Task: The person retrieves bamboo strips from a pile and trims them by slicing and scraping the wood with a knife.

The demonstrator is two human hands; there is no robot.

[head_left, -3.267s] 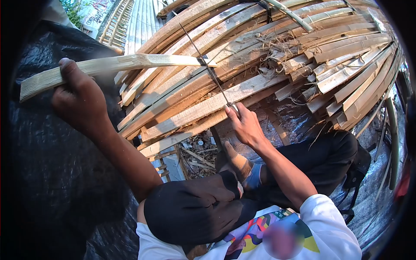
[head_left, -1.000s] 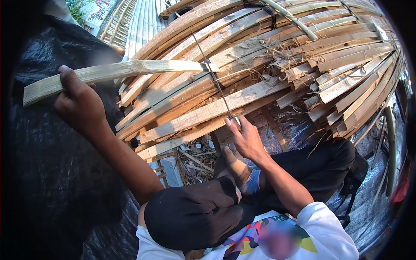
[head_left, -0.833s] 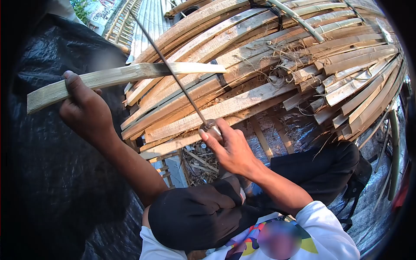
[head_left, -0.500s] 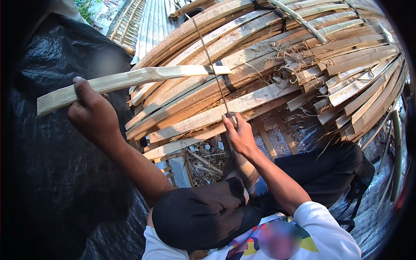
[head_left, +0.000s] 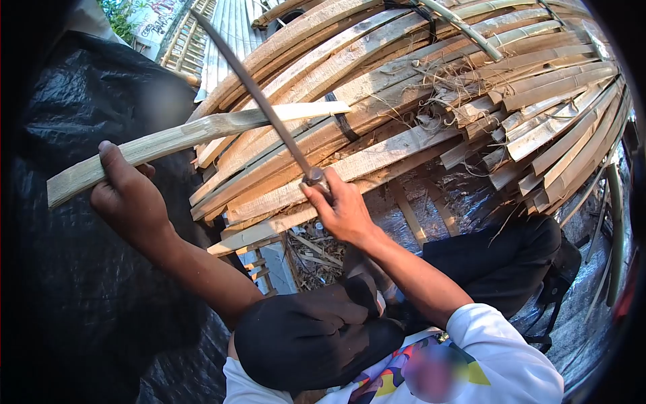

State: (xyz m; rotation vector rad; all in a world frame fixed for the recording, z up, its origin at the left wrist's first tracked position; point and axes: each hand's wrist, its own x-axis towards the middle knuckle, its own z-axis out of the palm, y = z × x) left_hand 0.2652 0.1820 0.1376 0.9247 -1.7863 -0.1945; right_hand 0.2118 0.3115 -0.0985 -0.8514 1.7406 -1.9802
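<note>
My left hand [head_left: 131,192] grips a pale split bamboo strip [head_left: 171,140] near its lower left end, thumb lying along the top. The strip slants up to the right, its thinner, lighter tip over the stacked strips. My right hand [head_left: 340,205] is wrapped round the handle of a long machete [head_left: 259,97]. Its blade points up and to the left and crosses the strip about two thirds along. Whether the edge touches the strip I cannot tell. The handle is mostly hidden by my fingers.
A large stack of split bamboo strips [head_left: 404,87] fills the middle and right, bound with black bands [head_left: 344,120]. Black plastic sheeting [head_left: 81,269] hangs at the left. Wood shavings [head_left: 313,259] lie below the stack. My bent knee [head_left: 303,337] is close in front.
My right hand has moved left and slightly down, and the machete blade has swung left along the strip, now showing its flat side. My left hand has shifted slightly left and down with the strip.
</note>
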